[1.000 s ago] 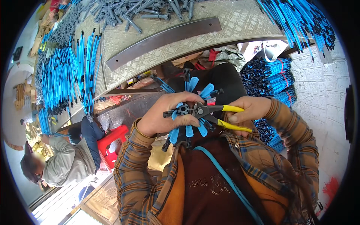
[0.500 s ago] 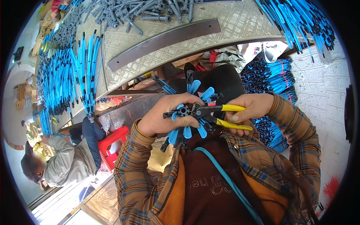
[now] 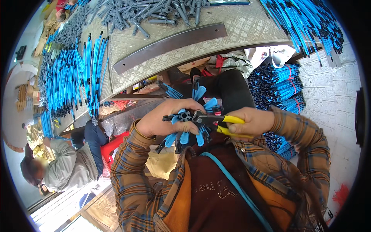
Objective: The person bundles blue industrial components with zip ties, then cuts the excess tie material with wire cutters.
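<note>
My left hand (image 3: pixel 166 118) is closed around a bundle of blue strips with black ends (image 3: pixel 184 138), which fan out around a black toothed hub (image 3: pixel 186 115). My right hand (image 3: pixel 249 122) grips the yellow handles of a pair of pliers (image 3: pixel 234 119). The dark jaws of the pliers reach the hub's right side, close to my left thumb and fingertips. Whether the jaws bite on anything there is too small to make out.
A patterned table (image 3: pixel 162 54) spans the far side, with a curved dark metal bar (image 3: pixel 172 47) and grey plastic pieces (image 3: pixel 135 15) on it. Blue rods (image 3: pixel 62 83) stand at left; tied bundles (image 3: pixel 276 83) are stacked at right. A person (image 3: pixel 69 162) sits at left by a red stool (image 3: pixel 112 149).
Both hands have shifted slightly left with the hub and pliers. The right hand now wraps further over the handles, which sit closer together.
</note>
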The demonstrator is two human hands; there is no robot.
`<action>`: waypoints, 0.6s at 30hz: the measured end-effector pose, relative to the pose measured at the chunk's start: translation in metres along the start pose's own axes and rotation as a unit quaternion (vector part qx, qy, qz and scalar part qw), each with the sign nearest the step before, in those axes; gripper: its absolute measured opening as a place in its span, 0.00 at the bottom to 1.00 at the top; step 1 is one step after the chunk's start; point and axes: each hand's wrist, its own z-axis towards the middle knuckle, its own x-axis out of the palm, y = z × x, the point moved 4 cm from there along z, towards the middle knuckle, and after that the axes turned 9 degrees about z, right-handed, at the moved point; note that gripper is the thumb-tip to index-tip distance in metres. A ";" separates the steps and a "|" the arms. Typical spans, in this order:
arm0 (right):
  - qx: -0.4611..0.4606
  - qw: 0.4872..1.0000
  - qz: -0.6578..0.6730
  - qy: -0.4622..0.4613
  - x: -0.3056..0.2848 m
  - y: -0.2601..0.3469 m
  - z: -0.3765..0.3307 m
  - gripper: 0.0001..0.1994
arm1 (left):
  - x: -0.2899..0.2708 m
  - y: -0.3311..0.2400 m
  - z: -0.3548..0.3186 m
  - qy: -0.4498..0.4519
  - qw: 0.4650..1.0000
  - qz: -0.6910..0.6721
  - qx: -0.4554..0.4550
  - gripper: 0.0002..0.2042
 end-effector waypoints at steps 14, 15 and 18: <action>-0.137 0.801 -0.558 -0.169 -0.007 0.083 -0.029 0.13 | -0.012 -0.020 -0.024 -0.252 0.954 0.160 -0.037 0.21; -0.197 0.801 -0.539 -0.172 -0.007 0.087 -0.034 0.13 | -0.010 -0.019 -0.033 -0.251 0.960 0.110 -0.055 0.22; -0.198 0.710 -0.551 -0.392 -0.016 0.094 -0.063 0.13 | -0.005 -0.015 -0.064 -0.288 0.953 0.016 -0.094 0.23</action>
